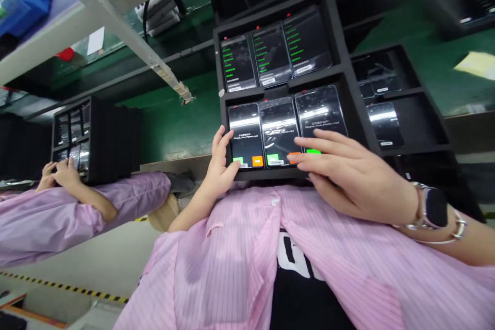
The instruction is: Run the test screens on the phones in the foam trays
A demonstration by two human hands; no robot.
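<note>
The black tray (335, 20) is filling the middle of my feed, sitting right up against the person's front, and it's carrying the phones in two compartments. Over the nearer one, the right hand (350, 172) is spreading wide, palm down, holding nothing; its fingertips are lying over the right and middle phones, though I can't tell whether they're pressing. The left hand (221, 165) is resting at the tray's near left corner, fingers loosely parted, thumb lying by the left phone, gripping nothing that I'm seeing. For tidy work on these screens, I'm favouring a light, single-fingertip touch, other fingers lifted clear of the neighbouring phone, left hand steadying that corner.

Now the phones: the near three (279, 118) are lying face up, side by side, glossy black, glaring under the lights and showing small white text. The far three (273, 56) are displaying green lines. Down the scale, green buttons (272, 160) and orange buttons (257, 161) are glowing along the near edges, one orange partly hiding behind a fingertip. Tiniest of all, red marks (258, 27) are sticking out at the phones' tops.
</note>
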